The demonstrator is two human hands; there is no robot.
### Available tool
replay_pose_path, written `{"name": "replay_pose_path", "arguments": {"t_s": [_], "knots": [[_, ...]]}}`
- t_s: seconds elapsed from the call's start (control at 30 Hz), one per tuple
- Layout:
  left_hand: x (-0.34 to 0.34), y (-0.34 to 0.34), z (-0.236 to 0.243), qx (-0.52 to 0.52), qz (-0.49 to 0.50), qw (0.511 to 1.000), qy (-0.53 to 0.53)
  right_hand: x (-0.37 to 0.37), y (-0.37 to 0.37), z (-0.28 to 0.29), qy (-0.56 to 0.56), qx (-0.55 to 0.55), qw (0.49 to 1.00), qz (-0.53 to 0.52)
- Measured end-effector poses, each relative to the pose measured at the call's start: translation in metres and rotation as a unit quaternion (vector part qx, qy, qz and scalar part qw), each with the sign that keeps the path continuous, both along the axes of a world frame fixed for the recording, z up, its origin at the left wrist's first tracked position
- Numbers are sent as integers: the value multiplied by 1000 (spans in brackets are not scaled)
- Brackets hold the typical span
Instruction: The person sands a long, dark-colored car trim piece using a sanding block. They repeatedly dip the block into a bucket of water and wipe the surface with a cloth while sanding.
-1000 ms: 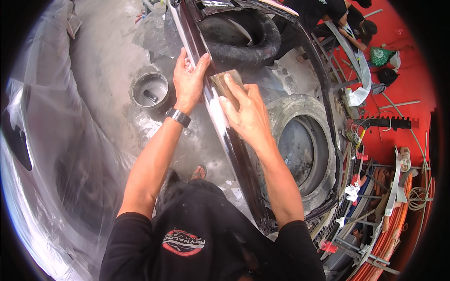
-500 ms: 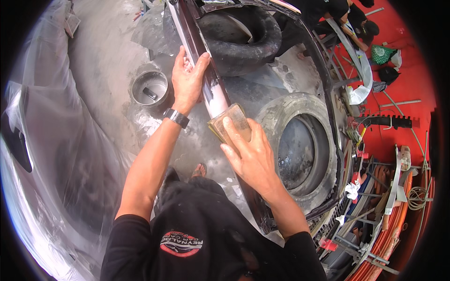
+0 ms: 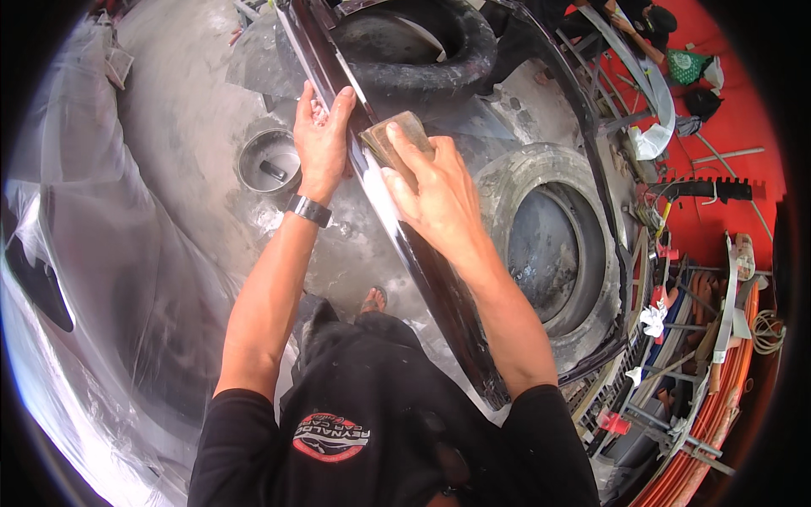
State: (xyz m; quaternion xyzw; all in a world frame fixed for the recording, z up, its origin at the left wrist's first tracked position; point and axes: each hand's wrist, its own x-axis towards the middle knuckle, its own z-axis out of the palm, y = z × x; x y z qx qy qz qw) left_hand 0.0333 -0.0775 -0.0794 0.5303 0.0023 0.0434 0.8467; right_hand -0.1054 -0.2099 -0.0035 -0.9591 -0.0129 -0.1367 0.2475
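A long, dark, glossy car panel (image 3: 439, 291) runs slantwise before me, with a pale sanded patch (image 3: 377, 188) along it. Gripping a sanding block (image 3: 400, 135) wrapped in worn brownish sandpaper, my right hand (image 3: 441, 193) presses it to the panel just above that patch, index finger stretched along its top. My left hand (image 3: 323, 144), watch on the wrist, is closed around the panel's left edge, thumb on top and pinkish dust on the fingers. Its fingertips are partly hidden behind the panel.
Worn tyres (image 3: 498, 207) lie beneath and right of the panel. A round metal pot (image 3: 245, 156) with a dark object inside stands on the dusty floor. Clear plastic sheeting (image 3: 118, 321) drapes a car at left. Racked parts and orange tubes (image 3: 733, 372) crowd the right; another person works at top right.
My right hand has slid the sanding block up the panel, away from me, closer to my left hand. The pale patch below it now shows. My left hand keeps its grip.
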Motion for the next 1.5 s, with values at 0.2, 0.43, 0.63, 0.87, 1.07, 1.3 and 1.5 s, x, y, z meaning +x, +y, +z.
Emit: {"name": "replay_pose_path", "arguments": {"t_s": [0.2, 0.43, 0.63, 0.87, 1.07, 1.3, 1.5], "knots": [[5, 2, -4, 53, 7, 998, -18, -49, 7, -5, -37, -62, 995, 65], [5, 7, -5, 45, 8, 999, 4, -48, 6, -1, -36, -79, 995, 52], [2, 1, -1, 51, 0, 999, 8, -23, 4, -3, -32, -68, 997, 32], [3, 4, -7, 49, -4, 999, -13, -83, -5, -17, -45, -36, 996, 61], [12, 13, -17, 77, -15, 997, -1, 2, -18, -30, 18, 151, 988, 25], [9, 9, -14, 102, -19, 994, -24, -57, -29, -36, 19, 132, 989, 64], [20, 22, -28, 65, -41, 997, -10, -26, -31, -42, 28, 177, 981, 77]]}}
